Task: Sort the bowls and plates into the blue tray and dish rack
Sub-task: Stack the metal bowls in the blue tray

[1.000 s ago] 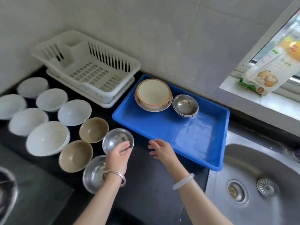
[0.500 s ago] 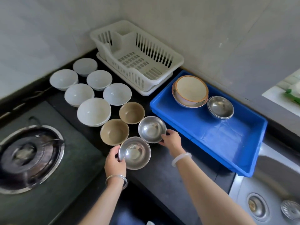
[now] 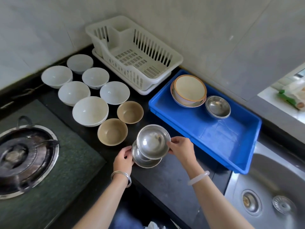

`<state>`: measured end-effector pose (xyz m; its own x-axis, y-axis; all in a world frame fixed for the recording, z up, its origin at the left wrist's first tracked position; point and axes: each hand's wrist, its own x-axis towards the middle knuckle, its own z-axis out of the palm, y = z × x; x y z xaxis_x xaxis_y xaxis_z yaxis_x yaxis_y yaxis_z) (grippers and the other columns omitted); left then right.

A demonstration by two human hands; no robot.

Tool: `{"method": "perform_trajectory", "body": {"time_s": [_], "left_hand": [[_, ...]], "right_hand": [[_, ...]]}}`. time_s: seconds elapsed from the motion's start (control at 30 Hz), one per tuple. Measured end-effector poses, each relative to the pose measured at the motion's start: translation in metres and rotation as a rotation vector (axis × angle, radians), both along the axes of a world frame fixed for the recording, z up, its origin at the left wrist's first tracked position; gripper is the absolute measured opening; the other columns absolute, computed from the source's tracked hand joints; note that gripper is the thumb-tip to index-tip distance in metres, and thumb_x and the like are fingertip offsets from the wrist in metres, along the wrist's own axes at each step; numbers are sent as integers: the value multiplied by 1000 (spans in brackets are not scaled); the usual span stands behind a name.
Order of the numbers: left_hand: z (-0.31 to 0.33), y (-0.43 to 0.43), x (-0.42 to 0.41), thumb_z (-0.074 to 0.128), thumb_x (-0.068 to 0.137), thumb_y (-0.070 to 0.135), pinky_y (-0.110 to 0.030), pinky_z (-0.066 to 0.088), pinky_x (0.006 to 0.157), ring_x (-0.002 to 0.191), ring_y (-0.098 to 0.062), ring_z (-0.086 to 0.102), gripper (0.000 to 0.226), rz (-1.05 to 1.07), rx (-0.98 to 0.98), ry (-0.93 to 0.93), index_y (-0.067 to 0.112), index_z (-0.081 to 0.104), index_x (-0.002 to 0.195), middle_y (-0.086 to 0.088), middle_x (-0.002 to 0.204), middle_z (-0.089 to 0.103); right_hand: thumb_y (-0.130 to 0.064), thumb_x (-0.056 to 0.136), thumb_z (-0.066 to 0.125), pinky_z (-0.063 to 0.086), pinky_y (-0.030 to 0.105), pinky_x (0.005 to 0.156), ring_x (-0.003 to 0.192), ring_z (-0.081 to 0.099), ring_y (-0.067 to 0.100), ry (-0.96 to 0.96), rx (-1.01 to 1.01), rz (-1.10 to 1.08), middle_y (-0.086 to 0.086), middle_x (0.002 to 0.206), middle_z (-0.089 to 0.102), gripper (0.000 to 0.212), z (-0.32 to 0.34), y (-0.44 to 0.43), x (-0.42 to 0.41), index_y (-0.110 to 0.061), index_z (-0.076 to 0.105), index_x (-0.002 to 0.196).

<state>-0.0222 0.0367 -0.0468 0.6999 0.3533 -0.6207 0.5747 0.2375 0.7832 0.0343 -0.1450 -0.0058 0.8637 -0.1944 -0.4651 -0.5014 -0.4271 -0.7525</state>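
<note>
At frame centre, the right hand [image 3: 180, 150] grips a steel bowl [image 3: 152, 141] by its rim, over a second one [image 3: 146, 160] that the left hand [image 3: 123, 160] clasps. Brown bowls [image 3: 129, 112] and white bowls [image 3: 90, 111] lie left; rack [image 3: 132, 53] upper centre; tray [image 3: 231, 138] right. The surface [image 3: 165, 179] is black, stove [image 3: 24, 157] lower left, sink [image 3: 272, 187] lower right.

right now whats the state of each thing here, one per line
left hand: gripping the lower steel bowl
right hand: holding the upper steel bowl, partly over the lower one
dish rack: empty
blue tray: holds a stacked cream bowl and a steel bowl stack
white bowls: upright, unsorted
tan bowls: upright, unsorted
</note>
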Motion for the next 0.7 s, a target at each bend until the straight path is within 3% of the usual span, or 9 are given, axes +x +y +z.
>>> {"method": "perform_trajectory", "body": {"time_s": [0.17, 0.33, 0.47, 0.6, 0.7], "left_hand": [[-1, -5, 8, 45, 94, 21, -34, 50, 87, 108, -24, 58, 26, 40, -79, 21, 12, 59, 115, -10, 116, 60], [-2, -6, 9, 53, 91, 15, -34, 51, 81, 102, -21, 57, 28, -23, -60, 27, 11, 57, 119, -9, 116, 60], [-4, -8, 7, 54, 89, 5, -33, 53, 75, 100, -24, 59, 30, -49, -67, 43, 9, 58, 117, -13, 113, 62], [-6, -10, 6, 51, 89, 3, -33, 54, 75, 100, -25, 59, 31, -63, -82, 74, 5, 58, 119, -14, 112, 63], [-6, -12, 8, 50, 90, 4, -34, 54, 77, 100, -25, 60, 31, -75, -80, 92, 5, 58, 120, -14, 111, 62]], "right_hand": [[-11, 83, 63, 55, 18, 55, 62, 71, 11, 37, -159, 70, -1, 64, 70, 12, -3, 0, -10, -15, 69, 74], [-13, 82, 63, 59, 30, 67, 69, 71, 19, 65, -179, 100, 2, 68, 70, 10, -11, 5, -12, -18, 65, 73], [-17, 83, 65, 54, 25, 63, 73, 68, 17, 75, -202, 116, 1, 78, 69, 3, -19, 6, -11, -18, 65, 85], [-25, 84, 66, 38, 13, 52, 71, 56, 4, 63, -224, 130, -9, 84, 57, 26, -27, 1, -10, -24, 57, 109], [-24, 86, 66, 53, 17, 59, 79, 65, 10, 160, -41, 82, -6, 95, 65, 34, -34, -2, -9, -20, 59, 120]]}}
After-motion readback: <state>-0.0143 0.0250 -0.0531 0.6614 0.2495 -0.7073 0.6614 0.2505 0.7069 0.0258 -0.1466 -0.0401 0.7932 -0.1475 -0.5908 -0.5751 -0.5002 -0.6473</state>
